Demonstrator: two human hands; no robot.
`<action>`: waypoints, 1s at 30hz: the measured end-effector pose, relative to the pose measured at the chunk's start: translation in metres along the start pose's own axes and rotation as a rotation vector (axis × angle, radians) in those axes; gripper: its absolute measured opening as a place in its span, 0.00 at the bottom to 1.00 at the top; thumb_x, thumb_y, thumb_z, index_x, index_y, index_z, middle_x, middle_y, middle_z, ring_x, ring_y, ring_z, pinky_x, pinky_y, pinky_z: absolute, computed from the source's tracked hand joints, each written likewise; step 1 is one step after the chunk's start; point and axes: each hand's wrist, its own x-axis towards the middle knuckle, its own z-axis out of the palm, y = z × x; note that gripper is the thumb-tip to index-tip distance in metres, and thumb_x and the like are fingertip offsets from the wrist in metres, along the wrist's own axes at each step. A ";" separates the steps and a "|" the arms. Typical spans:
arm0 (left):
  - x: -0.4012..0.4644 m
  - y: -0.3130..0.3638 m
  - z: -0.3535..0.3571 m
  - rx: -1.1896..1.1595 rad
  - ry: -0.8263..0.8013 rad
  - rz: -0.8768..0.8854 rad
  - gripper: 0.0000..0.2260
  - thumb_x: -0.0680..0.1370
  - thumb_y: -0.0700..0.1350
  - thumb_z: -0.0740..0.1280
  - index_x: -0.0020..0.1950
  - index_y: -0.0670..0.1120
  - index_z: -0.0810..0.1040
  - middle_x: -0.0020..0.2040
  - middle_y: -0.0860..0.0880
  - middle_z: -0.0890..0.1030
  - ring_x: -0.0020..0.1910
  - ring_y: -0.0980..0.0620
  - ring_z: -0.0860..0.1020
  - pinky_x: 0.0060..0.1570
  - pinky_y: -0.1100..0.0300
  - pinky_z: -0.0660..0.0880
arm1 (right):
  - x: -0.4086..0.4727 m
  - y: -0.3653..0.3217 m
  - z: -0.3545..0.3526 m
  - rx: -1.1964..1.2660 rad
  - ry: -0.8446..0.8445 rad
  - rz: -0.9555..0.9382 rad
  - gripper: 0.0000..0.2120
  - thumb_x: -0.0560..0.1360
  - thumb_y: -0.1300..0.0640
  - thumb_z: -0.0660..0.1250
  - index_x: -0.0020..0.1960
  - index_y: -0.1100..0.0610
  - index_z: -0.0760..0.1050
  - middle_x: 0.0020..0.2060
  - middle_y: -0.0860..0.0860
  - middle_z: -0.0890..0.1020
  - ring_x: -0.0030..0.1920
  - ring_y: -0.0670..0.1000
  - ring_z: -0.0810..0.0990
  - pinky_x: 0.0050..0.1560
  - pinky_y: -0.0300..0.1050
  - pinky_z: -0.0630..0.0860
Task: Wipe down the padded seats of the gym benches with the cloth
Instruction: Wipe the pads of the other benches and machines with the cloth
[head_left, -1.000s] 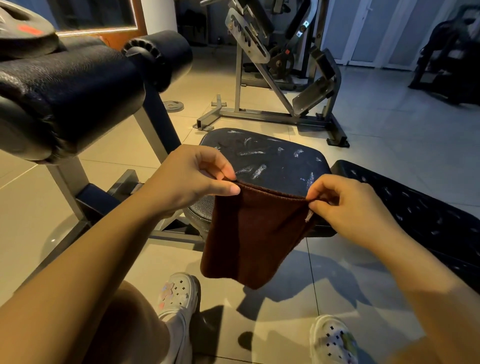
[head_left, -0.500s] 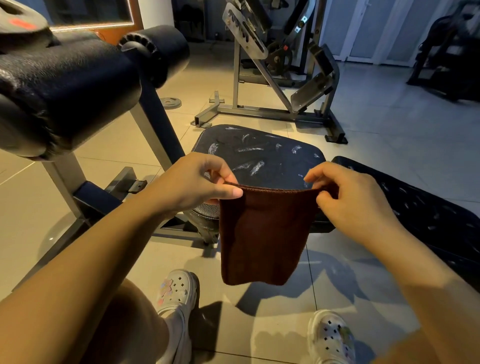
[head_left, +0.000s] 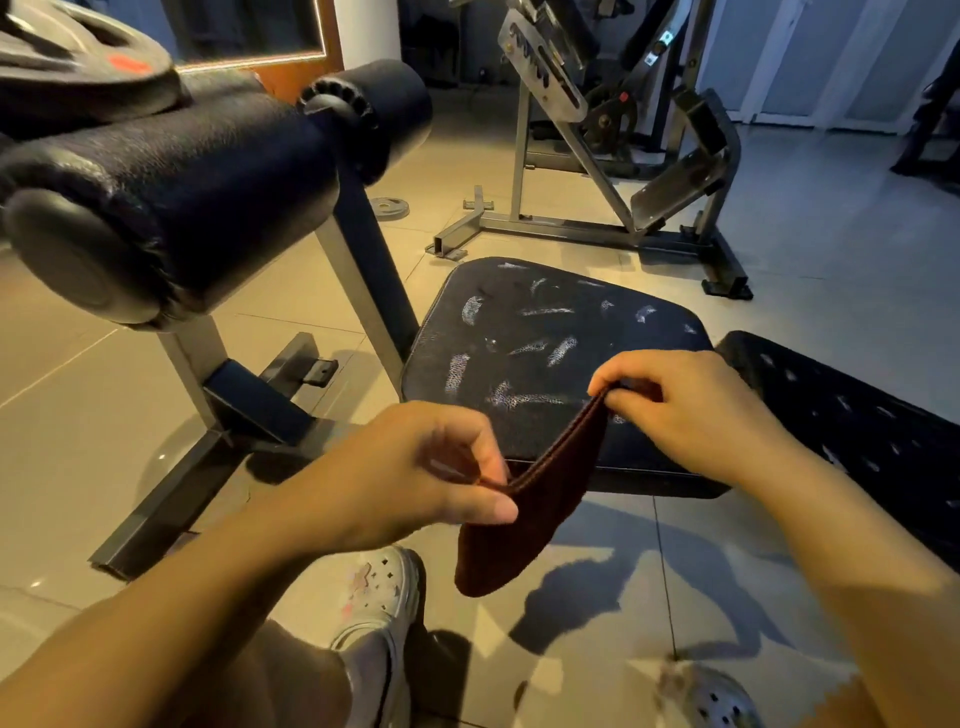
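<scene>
Dim tiled floor (head_left: 519, 597) spreads under the gym gear, with a metal machine frame (head_left: 587, 156) standing at the back and a thick black roller pad (head_left: 171, 197) looming at my upper left, a weight plate (head_left: 78, 78) with a red patch above it. Ahead of me sits the padded seat (head_left: 550, 353), dark and scuffed with pale streaks, and a perforated black pad (head_left: 857, 431) lies just beside it on the right. I see the left hand (head_left: 415, 483) pinching one corner of the brown cloth (head_left: 524, 519) between thumb and curled fingers, and the right hand (head_left: 691, 410) pinching the other top corner, so the cloth hangs slack between them over the near edge of the seat, not yet on the padding. My worry is the thin grip: each hand holds only an edge, and I judge that a quick move toward the seat could pull a corner free and drop the cloth onto the floor by the clogs (head_left: 374, 623). Dragged while bunched, it could also skip over the streaks. The low light makes missed patches hard to catch. I can read no brand or writing; a small sticker on the far machine is too small to make out.
</scene>
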 end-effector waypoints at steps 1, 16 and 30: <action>-0.004 -0.005 -0.002 0.007 0.024 -0.008 0.08 0.66 0.52 0.73 0.40 0.51 0.80 0.50 0.59 0.82 0.53 0.58 0.80 0.56 0.53 0.79 | 0.008 -0.006 0.005 0.074 -0.038 -0.019 0.12 0.78 0.58 0.66 0.43 0.41 0.79 0.37 0.44 0.81 0.41 0.48 0.79 0.50 0.55 0.79; 0.046 -0.026 -0.014 0.169 0.067 -0.024 0.14 0.76 0.54 0.68 0.62 0.61 0.74 0.71 0.66 0.59 0.66 0.71 0.57 0.69 0.63 0.64 | 0.132 -0.049 0.042 0.630 -0.288 -0.140 0.19 0.76 0.68 0.64 0.56 0.45 0.76 0.56 0.42 0.77 0.57 0.42 0.76 0.47 0.36 0.77; 0.120 -0.083 -0.065 0.626 0.273 -0.328 0.18 0.79 0.57 0.63 0.66 0.51 0.75 0.60 0.51 0.75 0.59 0.53 0.74 0.58 0.60 0.73 | 0.075 0.003 0.119 0.037 0.266 0.008 0.12 0.72 0.58 0.73 0.55 0.53 0.79 0.50 0.49 0.78 0.52 0.53 0.76 0.53 0.51 0.75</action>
